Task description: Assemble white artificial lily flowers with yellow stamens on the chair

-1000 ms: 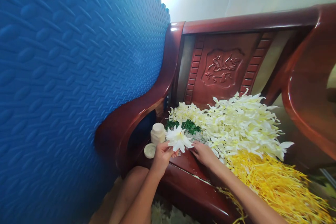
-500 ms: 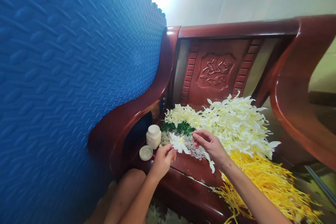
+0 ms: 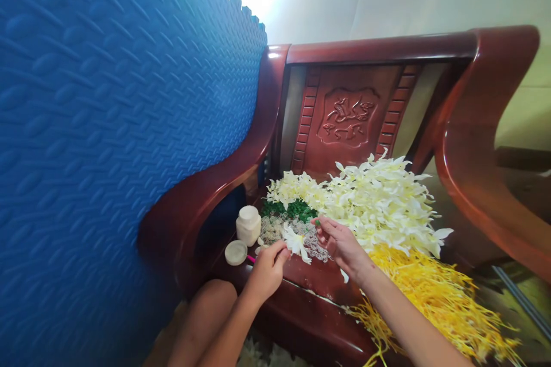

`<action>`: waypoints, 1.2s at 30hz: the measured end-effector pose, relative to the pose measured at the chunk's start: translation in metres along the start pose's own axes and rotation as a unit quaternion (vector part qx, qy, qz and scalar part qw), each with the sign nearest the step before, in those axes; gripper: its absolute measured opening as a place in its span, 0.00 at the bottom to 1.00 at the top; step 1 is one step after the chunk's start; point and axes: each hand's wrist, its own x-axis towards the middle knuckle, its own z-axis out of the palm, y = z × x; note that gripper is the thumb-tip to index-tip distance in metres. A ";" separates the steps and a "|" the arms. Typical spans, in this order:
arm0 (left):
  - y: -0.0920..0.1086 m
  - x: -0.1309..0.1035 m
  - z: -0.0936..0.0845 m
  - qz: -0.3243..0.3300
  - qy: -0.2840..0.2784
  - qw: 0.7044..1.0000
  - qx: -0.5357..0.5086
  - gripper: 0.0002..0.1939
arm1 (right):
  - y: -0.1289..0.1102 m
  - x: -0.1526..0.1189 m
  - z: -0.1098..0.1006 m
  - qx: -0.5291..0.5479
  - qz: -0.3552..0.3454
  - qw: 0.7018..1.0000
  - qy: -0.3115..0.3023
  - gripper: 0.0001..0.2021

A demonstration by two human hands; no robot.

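My left hand pinches a white artificial flower between thumb and fingers, its petals spread to the right. Just right of it, my right hand is closed on a small green plastic piece at its fingertips. Both hands hang over the front of the seat, a short gap apart. Behind them lie a heap of small green pieces and a spread of clear plastic rings. A loose white petal shows below my right hand.
A white jar and a round lid stand left on the wooden bench seat. White petals are piled at the back, yellow strands at the right. A blue foam mat walls off the left.
My right hand has turned slightly, and the green piece at its fingertips now shows. The flower in my left hand has tilted a little. The whole view has shifted slightly.
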 end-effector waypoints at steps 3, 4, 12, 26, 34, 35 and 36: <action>0.001 0.000 0.000 -0.004 -0.003 1.000 -0.011 0.14 | 0.003 -0.001 0.003 0.040 0.033 0.999 0.007 0.19; 0.002 0.000 0.000 -0.005 -0.003 1.000 -0.018 0.14 | 0.004 -0.001 0.004 0.045 0.037 0.998 0.007 0.19; 0.002 0.000 0.003 -0.004 -0.003 0.998 -0.058 0.15 | 0.009 -0.004 0.010 0.047 0.033 0.998 -0.005 0.20; -0.008 0.000 0.011 -0.009 0.024 0.988 -0.149 0.15 | -0.005 -0.016 0.012 -0.205 -0.170 0.964 -0.019 0.13; 0.005 -0.006 0.008 0.048 0.008 0.994 -0.097 0.15 | -0.003 -0.025 0.023 -0.163 -0.158 0.973 -0.037 0.13; 0.006 -0.007 0.008 0.052 0.012 0.995 -0.088 0.15 | -0.003 -0.026 0.024 -0.152 -0.151 0.976 -0.037 0.13; 0.007 -0.007 0.009 0.055 0.018 0.995 -0.080 0.15 | -0.004 -0.027 0.025 -0.142 -0.143 0.979 -0.038 0.13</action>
